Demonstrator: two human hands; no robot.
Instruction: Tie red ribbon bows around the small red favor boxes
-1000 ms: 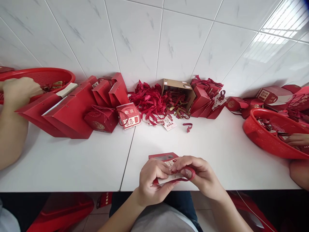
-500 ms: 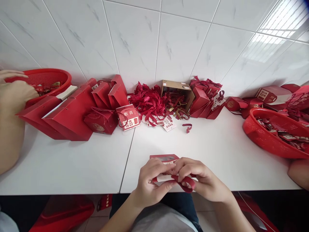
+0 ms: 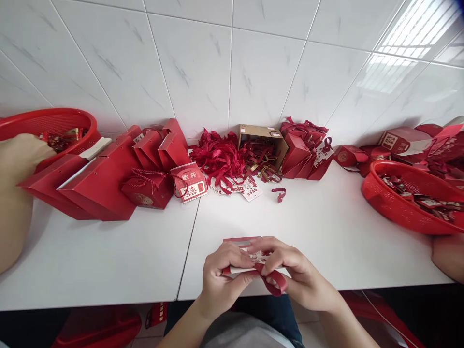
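Observation:
Close to the front table edge, a small red box with a white printed face (image 3: 258,258) lies between my hands, partly covered by them. A dark red ribbon (image 3: 278,284) runs along its near side and bends into a loop. My left hand (image 3: 224,275) is closed on the ribbon at the box's near edge, thumb below and fingers above. With thumb and fingers, my right hand (image 3: 299,275) pinches the ribbon beside the loop, its other fingers resting over the box. The exact crossing of the ribbon is hidden by my fingertips.
Red gift boxes (image 3: 105,183) stand at left, beside a pile of red ribbons (image 3: 219,157) and a cardboard box (image 3: 261,129) of ribbons. Red baskets (image 3: 377,203) of small packets sit at both sides. Other people's arms (image 3: 14,203) flank the table.
My right fingers have shifted slightly, uncovering more of the printed face, and the ribbon loop hangs a bit lower. The view has tilted a little. The neighbour's left-side hand has moved deeper into the basket area.

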